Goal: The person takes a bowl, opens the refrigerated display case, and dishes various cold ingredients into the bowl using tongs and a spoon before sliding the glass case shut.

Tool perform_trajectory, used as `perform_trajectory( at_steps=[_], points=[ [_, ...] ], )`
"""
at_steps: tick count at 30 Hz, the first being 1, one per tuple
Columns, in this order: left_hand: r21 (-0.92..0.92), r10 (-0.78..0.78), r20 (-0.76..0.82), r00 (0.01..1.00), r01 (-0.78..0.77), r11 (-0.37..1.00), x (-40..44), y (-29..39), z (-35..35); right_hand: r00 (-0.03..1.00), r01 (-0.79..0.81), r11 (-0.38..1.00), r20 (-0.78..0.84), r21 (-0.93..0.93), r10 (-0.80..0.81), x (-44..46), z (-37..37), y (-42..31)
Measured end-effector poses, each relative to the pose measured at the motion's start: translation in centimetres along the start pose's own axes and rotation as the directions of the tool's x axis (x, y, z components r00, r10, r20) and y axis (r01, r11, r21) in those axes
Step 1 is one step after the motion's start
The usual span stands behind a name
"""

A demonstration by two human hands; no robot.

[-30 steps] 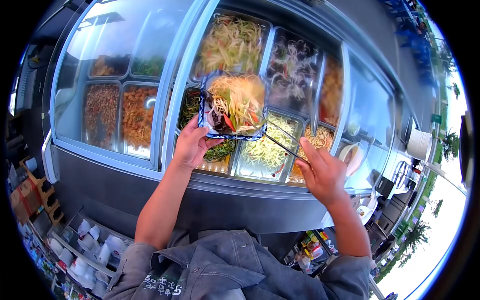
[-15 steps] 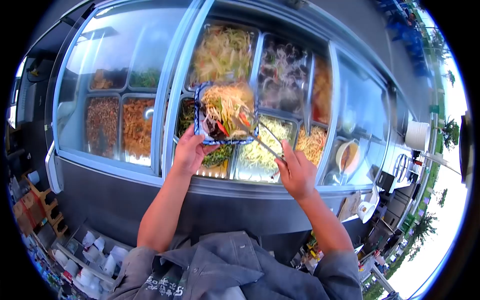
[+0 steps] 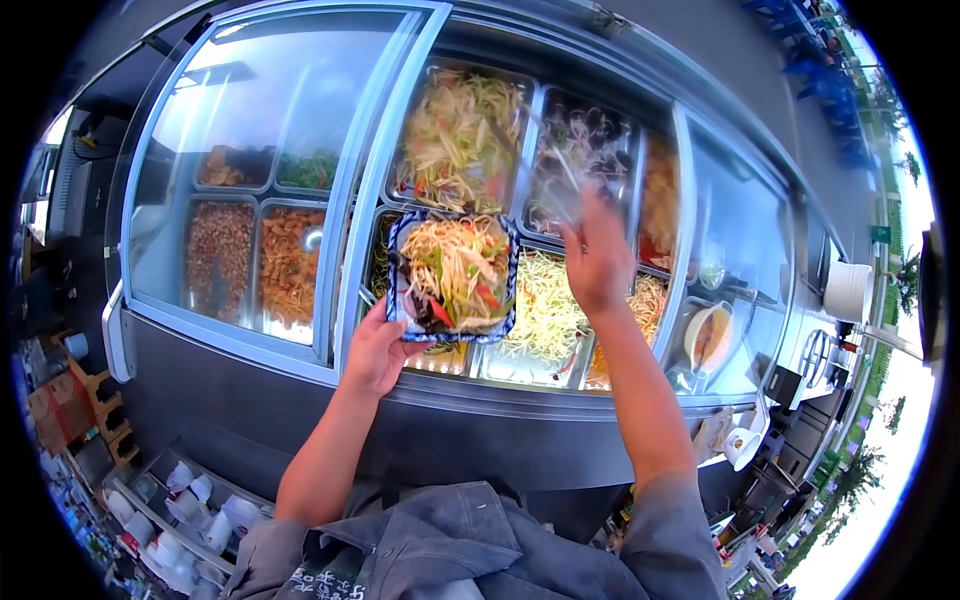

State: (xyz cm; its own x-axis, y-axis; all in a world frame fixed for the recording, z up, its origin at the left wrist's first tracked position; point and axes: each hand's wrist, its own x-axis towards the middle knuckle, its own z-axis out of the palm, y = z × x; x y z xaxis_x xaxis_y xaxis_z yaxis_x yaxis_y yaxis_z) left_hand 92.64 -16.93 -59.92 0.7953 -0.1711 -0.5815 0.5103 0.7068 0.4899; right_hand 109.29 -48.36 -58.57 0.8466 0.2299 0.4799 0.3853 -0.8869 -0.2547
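A square plate with a blue-and-white rim (image 3: 512, 268), heaped with mixed shredded vegetables, is held at its lower left corner by my left hand (image 3: 375, 350). My right hand (image 3: 600, 255) reaches over the display case, closed around metal tongs (image 3: 562, 160) blurred by motion. The tongs' tips are near the tray of pale shredded vegetables (image 3: 460, 130) and the tray of whitish and dark strips (image 3: 583, 165). Below the right hand lies a tray of pale green shreds (image 3: 540, 300).
Sliding glass (image 3: 250, 120) covers trays of peanuts (image 3: 220, 250) and orange-brown pieces (image 3: 288, 265) at the left. A bowl (image 3: 708, 335) sits behind glass at the right. The metal front edge (image 3: 480, 395) runs below my arms. White stacked containers (image 3: 848, 290) stand far right.
My right hand and the tongs have left the plate and moved up over the back trays. The plate, in my left hand, now sits lower in view.
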Motion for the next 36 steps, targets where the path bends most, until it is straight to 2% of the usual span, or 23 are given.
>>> perform_trajectory(
  at_steps=[1,2,3,4,6,7,9,10,15,18,19,21,22,24,27,28,30,31,33,35,36],
  points=[
    [0.015,-0.004,-0.028,1.0,0.005,1.0,-0.9,0.0,-0.2,0.999,0.035,0.997,0.032,-0.07,-0.033,-0.5,3.0,1.1],
    [0.027,-0.009,-0.06,0.998,0.01,1.0,-1.9,-0.1,-0.3,0.964,0.033,0.99,0.266,-0.141,0.006,-2.7,6.8,3.0],
    [0.034,-0.009,-0.067,0.998,0.012,0.999,-2.8,-0.1,-0.5,0.875,0.048,0.977,0.48,-0.207,0.058,-4.6,9.9,4.5],
    [0.028,-0.023,-0.083,0.996,0.025,0.999,-3.7,0.0,-0.8,0.874,0.037,0.978,0.481,-0.204,0.067,-5.5,10.5,4.5],
    [0.013,-0.038,-0.107,0.994,0.039,0.999,-4.8,0.1,-1.3,0.878,-0.121,0.983,0.446,-0.141,0.172,-7.6,11.0,4.9],
    [0.012,-0.054,-0.117,0.992,0.056,0.998,-5.9,-0.1,-1.9,0.834,-0.103,0.977,0.519,-0.186,0.186,-8.5,11.1,5.3],
    [0.002,-0.037,-0.099,0.994,0.037,0.999,-5.7,0.0,-2.3,0.795,-0.174,0.969,0.556,-0.177,0.244,-9.5,10.5,4.5],
    [-0.006,-0.023,-0.113,0.993,0.022,1.0,-6.0,0.3,-1.9,0.829,-0.18,0.973,0.51,-0.147,0.231,-9.8,10.5,4.3],
    [-0.046,-0.012,-0.101,0.995,0.008,0.999,-6.8,0.7,-2.1,0.802,-0.31,0.943,0.501,-0.118,0.326,-9.3,10.0,2.9],
    [-0.011,-0.003,-0.104,0.995,0.002,1.0,-6.6,0.8,-1.8,0.901,-0.353,0.932,0.297,0.078,0.317,-9.6,11.2,2.5],
    [-0.047,-0.011,-0.11,0.994,0.006,0.999,-6.9,0.7,-1.4,0.906,-0.346,0.933,0.295,0.099,0.305,-9.4,11.0,2.0],
    [-0.104,0.001,-0.094,0.996,-0.011,0.994,-7.7,0.8,-1.7,0.762,-0.612,0.749,0.444,0.255,0.472,-8.2,11.7,0.5],
    [-0.096,-0.007,-0.094,0.996,-0.002,0.995,-8.1,1.0,-1.9,0.775,-0.596,0.749,0.452,0.291,0.441,-8.0,12.3,-0.1],
    [-0.093,0.005,-0.104,0.995,-0.014,0.996,-9.0,1.1,-1.5,0.762,-0.604,0.765,0.441,0.222,0.474,-8.1,12.7,-0.6],
    [-0.084,0.01,-0.114,0.993,-0.02,0.996,-10.2,1.8,-1.4,0.615,-0.751,0.646,0.498,0.135,0.611,-7.1,14.3,-2.1],
    [-0.082,0.007,-0.129,0.992,-0.018,0.996,-10.8,1.6,-1.6,0.625,-0.743,0.652,0.505,0.15,0.596,-6.8,15.3,-2.5],
    [-0.081,0.003,-0.136,0.991,-0.014,0.997,-11.7,1.4,-1.8,0.546,-0.775,0.632,0.493,-0.01,0.677,-6.8,16.1,-2.6],
    [-0.083,-0.014,-0.132,0.991,0.003,0.997,-12.2,1.3,-1.7,0.535,-0.781,0.624,0.49,-0.023,0.688,-6.9,16.0,-2.5],
    [-0.108,0.01,-0.131,0.991,-0.024,0.994,-13.0,1.4,-1.5,0.59,-0.731,0.682,0.482,-0.022,0.648,-6.2,16.6,-2.4],
    [-0.101,0.018,-0.148,0.989,-0.033,0.994,-13.5,1.3,-1.2,0.558,-0.733,0.676,0.501,-0.076,0.661,-5.3,15.3,-3.1],
    [-0.094,0.037,-0.16,0.986,-0.053,0.994,-13.9,1.5,-1.1,0.618,-0.671,0.736,0.478,-0.093,0.624,-5.4,15.0,-3.3]
  ],
)
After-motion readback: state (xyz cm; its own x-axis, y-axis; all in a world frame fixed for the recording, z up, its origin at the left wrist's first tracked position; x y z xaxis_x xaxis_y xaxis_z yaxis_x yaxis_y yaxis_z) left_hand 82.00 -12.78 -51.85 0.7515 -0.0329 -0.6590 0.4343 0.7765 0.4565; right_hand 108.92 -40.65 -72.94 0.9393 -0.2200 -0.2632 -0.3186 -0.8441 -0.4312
